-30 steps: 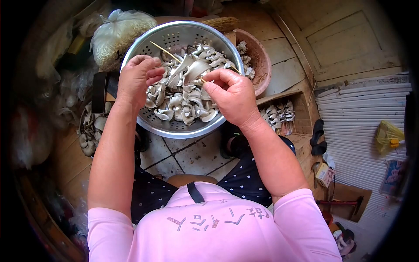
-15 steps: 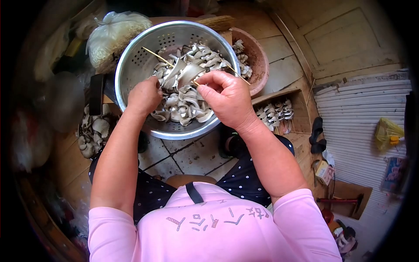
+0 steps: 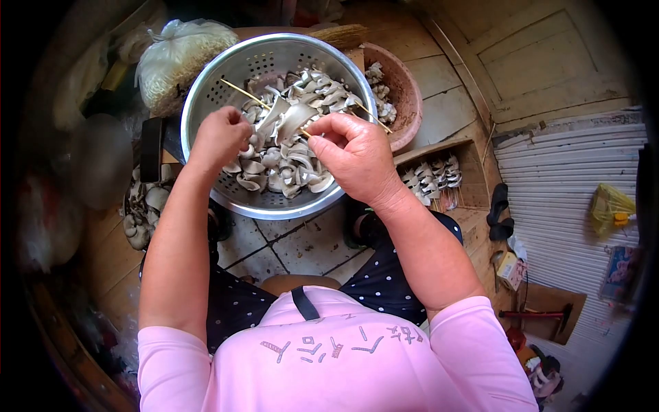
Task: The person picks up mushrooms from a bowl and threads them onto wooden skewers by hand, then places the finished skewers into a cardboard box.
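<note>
My right hand (image 3: 353,154) pinches the lower end of a thin wooden skewer (image 3: 240,91) between thumb and fingertips. Pale grey mushroom pieces (image 3: 294,120) appear threaded along the middle of it, and its bare far end points up and left. Beneath lies a heap of torn oyster mushrooms (image 3: 296,161) in a metal colander (image 3: 206,86). Over the left part of the colander, my left hand (image 3: 223,137) has its fingers curled; whether anything is between them is hidden. A second stick (image 3: 374,118) crosses the colander's right rim, past my right hand.
Behind the colander's right side stands a pink basin (image 3: 405,96) holding more mushroom pieces. Filled mushroom skewers (image 3: 434,177) lie in a wooden box (image 3: 473,192) at right. Whole mushrooms (image 3: 145,213) sit at left, below a tied plastic bag (image 3: 185,58).
My left hand has lifted away from the mushrooms, up and slightly left. The skewer's far end has dipped a little; my right hand has hardly moved.
</note>
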The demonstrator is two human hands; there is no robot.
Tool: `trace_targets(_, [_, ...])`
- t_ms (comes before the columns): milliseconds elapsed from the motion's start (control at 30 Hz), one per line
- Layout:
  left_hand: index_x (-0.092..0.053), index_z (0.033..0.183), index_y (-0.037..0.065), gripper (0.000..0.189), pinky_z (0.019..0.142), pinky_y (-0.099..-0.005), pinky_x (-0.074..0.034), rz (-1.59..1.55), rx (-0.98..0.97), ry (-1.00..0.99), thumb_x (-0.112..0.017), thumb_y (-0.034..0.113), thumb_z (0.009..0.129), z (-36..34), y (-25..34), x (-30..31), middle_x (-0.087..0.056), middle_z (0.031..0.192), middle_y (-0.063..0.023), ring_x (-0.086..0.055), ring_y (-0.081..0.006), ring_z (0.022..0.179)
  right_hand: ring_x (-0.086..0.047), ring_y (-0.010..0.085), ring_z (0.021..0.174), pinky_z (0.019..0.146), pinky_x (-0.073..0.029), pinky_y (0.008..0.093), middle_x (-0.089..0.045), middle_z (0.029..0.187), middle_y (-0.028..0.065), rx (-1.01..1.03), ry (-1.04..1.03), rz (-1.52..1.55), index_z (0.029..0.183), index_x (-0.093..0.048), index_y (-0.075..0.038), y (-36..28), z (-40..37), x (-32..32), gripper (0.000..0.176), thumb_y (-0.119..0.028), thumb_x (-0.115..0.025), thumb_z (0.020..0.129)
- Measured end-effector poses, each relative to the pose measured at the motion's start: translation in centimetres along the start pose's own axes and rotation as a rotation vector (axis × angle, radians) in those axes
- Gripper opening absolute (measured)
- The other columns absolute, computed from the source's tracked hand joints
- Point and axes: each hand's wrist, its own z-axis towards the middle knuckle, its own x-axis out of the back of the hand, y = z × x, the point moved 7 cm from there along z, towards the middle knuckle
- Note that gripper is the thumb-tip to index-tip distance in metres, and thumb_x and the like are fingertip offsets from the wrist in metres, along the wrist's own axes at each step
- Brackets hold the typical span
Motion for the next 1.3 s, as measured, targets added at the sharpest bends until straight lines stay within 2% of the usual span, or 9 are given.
trace_targets(33, [-0.061, 0.087, 0.002, 0.014, 0.064, -0.0339, -0.054, 0.0, 0.0, 0.001, -0.06, 0.015, 0.082, -0.4, 0.8, 0.3, -0.069, 0.083, -0.0131, -0.068, -0.0216, 0.072, -0.06, 0.0063, 0.072, 0.066, -0.05, 0.0228, -0.069, 0.083, 0.0035, -0.007, -0.002, 0.006, 0.096, -0.07, 0.0, 0.0, 0.0, 0.0, 0.016, -0.01, -0.068, 0.085])
trace_targets(100, [-0.057, 0.092, 0.006, 0.01, 0.06, -0.0256, -0.052, -0.454, 0.018, -0.006, -0.057, 0.014, 0.087, -1.4, 2.3, 0.8, -0.068, 0.085, -0.0074, -0.064, -0.0117, 0.069, -0.06, 0.0065, 0.071, 0.066, -0.05, 0.023, -0.069, 0.083, 0.0036, 0.003, 0.001, 0.001, 0.097, -0.07, 0.0, 0.3, 0.1, -0.1, 0.016, -0.01, -0.068, 0.085])
trace_targets(267, [-0.057, 0.096, 0.006, 0.013, 0.072, -0.0304, -0.057, -0.832, -0.014, -0.015, -0.06, 0.015, 0.087, -1.6, 2.9, 1.7, -0.068, 0.089, -0.009, -0.069, -0.0172, 0.079, -0.06, 0.007, 0.071, 0.066, -0.05, 0.0234, -0.069, 0.084, 0.0038, 0.036, 0.01, -0.026, 0.097, -0.07, 0.0, -0.1, 0.1, -0.2, 0.016, -0.01, -0.068, 0.085])
trace_targets(333, [-0.057, 0.096, 0.006, 0.012, 0.075, -0.0317, -0.057, -0.901, -0.037, -0.003, -0.059, 0.014, 0.087, -1.9, 3.1, 2.0, -0.068, 0.091, -0.0093, -0.069, -0.0179, 0.081, -0.069, 0.0219, 0.082, 0.075, -0.053, 0.033, -0.071, 0.09, 0.016, -0.018, -0.006, 0.023, 0.096, -0.069, 0.001, 0.0, 0.1, -0.3, 0.02, -0.013, -0.065, 0.082])
trace_targets(400, [-0.058, 0.096, 0.006, 0.011, 0.084, -0.0362, -0.057, -1.005, -0.08, -0.008, -0.059, 0.01, 0.086, -1.9, 3.3, 2.3, -0.068, 0.093, -0.01, -0.07, -0.0204, 0.087, -0.065, 0.0147, 0.077, 0.071, -0.052, 0.0283, -0.07, 0.088, 0.0101, 0.0, 0.001, 0.023, 0.097, -0.069, 0.001, 0.1, 0.1, -0.5, 0.018, -0.012, -0.067, 0.084])
trace_targets(433, [-0.058, 0.096, 0.006, 0.011, 0.084, -0.0362, -0.057, -1.006, -0.08, -0.007, -0.059, 0.01, 0.086, -1.8, 3.1, 2.3, -0.068, 0.093, -0.01, -0.07, -0.0204, 0.087, -0.061, 0.0074, 0.073, 0.067, -0.05, 0.0235, -0.069, 0.085, 0.0042, 0.018, 0.009, 0.022, 0.097, -0.07, 0.0, 0.0, 0.1, -0.5, 0.016, -0.01, -0.068, 0.085])
trace_targets(967, [-0.06, 0.093, 0.005, 0.011, 0.079, -0.034, -0.059, -1.163, -0.057, -0.006, -0.069, 0.004, 0.086, -1.5, 2.7, 2.2, -0.067, 0.087, -0.0085, -0.069, -0.0195, 0.083, -0.06, 0.007, 0.073, 0.066, -0.05, 0.0228, -0.068, 0.084, 0.0036, 0.037, -0.016, 0.027, 0.098, -0.069, 0.0, -0.1, 0.0, -0.6, 0.016, -0.01, -0.068, 0.085])
trace_targets(1033, [-0.06, 0.093, 0.005, 0.013, 0.079, -0.0339, -0.058, -1.162, -0.052, -0.004, -0.07, 0.003, 0.085, -1.5, 2.7, 2.1, -0.067, 0.087, -0.0084, -0.069, -0.0197, 0.083, -0.068, 0.0215, 0.079, 0.074, -0.053, 0.033, -0.07, 0.089, 0.0146, -0.013, -0.023, 0.028, 0.096, -0.069, 0.0, -0.2, 0.0, -0.5, 0.02, -0.014, -0.065, 0.083])
trace_targets(1300, [-0.059, 0.096, 0.003, 0.016, 0.081, -0.0346, -0.058, -1.142, -0.074, -0.022, -0.07, 0.003, 0.083, -1.6, 2.8, 2.0, -0.067, 0.088, -0.009, -0.069, -0.0196, 0.083, -0.068, 0.0217, 0.078, 0.073, -0.053, 0.033, -0.07, 0.089, 0.0152, 0.003, -0.006, 0.022, 0.096, -0.069, 0.001, -0.3, 0.0, -0.4, 0.02, -0.013, -0.065, 0.082])
